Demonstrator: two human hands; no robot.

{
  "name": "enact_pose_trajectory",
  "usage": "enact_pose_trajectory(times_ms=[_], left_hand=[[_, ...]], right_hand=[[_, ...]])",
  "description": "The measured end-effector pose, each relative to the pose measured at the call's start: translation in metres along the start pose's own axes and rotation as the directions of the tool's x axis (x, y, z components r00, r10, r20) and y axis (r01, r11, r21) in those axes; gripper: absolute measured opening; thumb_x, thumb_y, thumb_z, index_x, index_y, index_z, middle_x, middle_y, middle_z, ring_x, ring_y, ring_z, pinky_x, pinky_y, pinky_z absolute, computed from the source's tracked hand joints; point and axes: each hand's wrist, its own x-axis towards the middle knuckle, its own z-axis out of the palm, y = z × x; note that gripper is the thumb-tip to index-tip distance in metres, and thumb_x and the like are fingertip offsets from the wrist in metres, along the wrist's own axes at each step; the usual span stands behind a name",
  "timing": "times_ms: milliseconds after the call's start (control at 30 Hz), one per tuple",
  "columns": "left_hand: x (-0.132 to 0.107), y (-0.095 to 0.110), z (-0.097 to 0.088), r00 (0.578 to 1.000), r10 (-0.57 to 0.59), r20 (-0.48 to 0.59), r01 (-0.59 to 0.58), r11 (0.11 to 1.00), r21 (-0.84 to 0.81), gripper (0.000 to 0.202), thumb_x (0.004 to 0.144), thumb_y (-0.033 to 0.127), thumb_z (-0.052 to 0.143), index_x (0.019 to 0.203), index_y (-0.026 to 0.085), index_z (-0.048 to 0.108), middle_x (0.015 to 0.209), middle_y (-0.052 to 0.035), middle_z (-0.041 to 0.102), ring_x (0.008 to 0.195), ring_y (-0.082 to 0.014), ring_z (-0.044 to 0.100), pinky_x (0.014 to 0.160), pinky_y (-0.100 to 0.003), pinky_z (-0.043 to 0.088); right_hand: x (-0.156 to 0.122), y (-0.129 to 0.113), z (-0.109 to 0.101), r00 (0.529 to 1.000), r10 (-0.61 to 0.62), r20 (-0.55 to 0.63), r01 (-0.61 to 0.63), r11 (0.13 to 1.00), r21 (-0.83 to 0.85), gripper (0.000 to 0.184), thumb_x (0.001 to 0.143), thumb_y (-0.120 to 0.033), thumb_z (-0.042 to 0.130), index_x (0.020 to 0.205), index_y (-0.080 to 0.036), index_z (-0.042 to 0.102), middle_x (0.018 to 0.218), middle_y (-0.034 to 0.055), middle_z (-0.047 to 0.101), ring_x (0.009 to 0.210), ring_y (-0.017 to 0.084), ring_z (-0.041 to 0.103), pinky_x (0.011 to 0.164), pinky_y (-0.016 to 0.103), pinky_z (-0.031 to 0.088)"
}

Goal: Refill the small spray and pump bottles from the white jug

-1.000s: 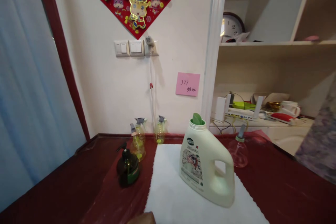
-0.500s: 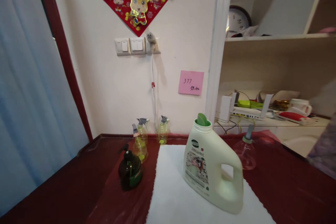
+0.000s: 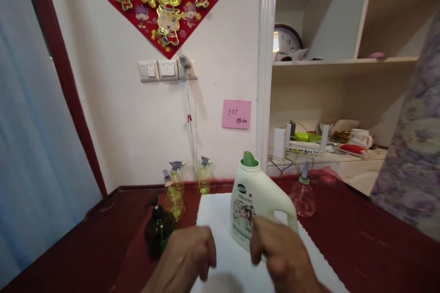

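Both my hands reach in from the bottom edge, knuckles up and fingers curled down. My left hand hovers over the left side of the white sheet, beside a dark pump bottle. It is closed, and no object shows in it. My right hand, closed as well with no object visible, is in front of a pale green detergent jug and hides its lower part. The jug stands upright on the white sheet, uncapped, with a green spout in its neck. The fingertips are partly hidden and slightly blurred.
Yellowish spray bottles stand by the wall. A clear pink-tinted bottle is behind the jug at right. The dark red table meets a wall with a pink note. Shelves with a router stand at right.
My two hands have come into view from below, the right one now in front of the jug. The view has tilted up and turned slightly right; the bottles stand as before.
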Motion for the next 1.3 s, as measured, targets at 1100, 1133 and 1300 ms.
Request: enact_pose_trajectory(times_ms=[1100,1133,1300], left_hand=[[0.076,0.013,-0.06,0.925,-0.206,-0.32,0.215,0.977,-0.009,0.048,0.093,0.063,0.042,0.097,0.021,0.064,0.067,0.0046,0.056,0.054,-0.0137,0.046,0.053,-0.025,0.036],[0.059,0.008,-0.066,0.892,-0.205,-0.402,0.201,0.978,-0.052,0.043,0.091,0.061,0.05,0.096,0.021,0.065,0.068,0.0048,0.055,0.056,-0.0137,0.047,0.054,-0.024,0.037],[-0.014,-0.036,-0.083,0.558,-0.162,-0.814,0.215,0.975,-0.047,0.036,0.085,0.054,0.064,0.103,0.023,0.065,0.087,0.0014,0.063,0.08,-0.018,0.056,0.077,-0.029,0.045]], right_hand=[[0.041,0.003,-0.031,0.94,0.295,-0.174,-0.334,0.902,-0.273,0.048,0.096,-0.049,0.047,0.059,-0.024,0.03,0.055,-0.0064,0.032,0.051,0.01,0.035,0.049,0.025,0.028],[0.028,-0.002,-0.018,0.953,0.282,-0.109,-0.301,0.924,-0.235,0.046,0.098,-0.044,0.047,0.06,-0.024,0.031,0.055,-0.0067,0.033,0.05,0.01,0.036,0.049,0.024,0.028],[-0.041,0.001,0.061,0.937,0.286,0.2,-0.273,0.958,-0.091,0.042,0.096,-0.033,0.047,0.063,-0.023,0.023,0.056,-0.0068,0.035,0.049,0.008,0.036,0.048,0.024,0.025]])
